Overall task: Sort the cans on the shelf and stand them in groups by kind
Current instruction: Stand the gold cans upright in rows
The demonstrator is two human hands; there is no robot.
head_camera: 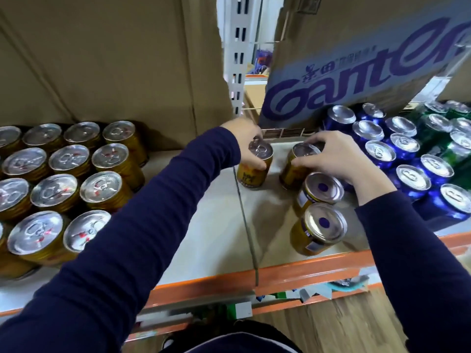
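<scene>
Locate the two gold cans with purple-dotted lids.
Head view, right of centre: the purple-dotted cans stand one behind the other by the shelf's orange front edge, just below the right hand, left of the blue cans.

left hand (244,135) gripping gold can (254,171), right hand (334,155) gripping another (295,166)

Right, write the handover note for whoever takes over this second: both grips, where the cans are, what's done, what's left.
Left grip: holds a gold can at the bare middle of the shelf.
Right grip: holds a second gold can beside it, not touching the first.
Done: gold group stands on the left; blue cans and green cans on the right.
Left to do: set the two held cans down, probably with the gold group, then sort the two purple-dot cans by the front edge.
</scene>
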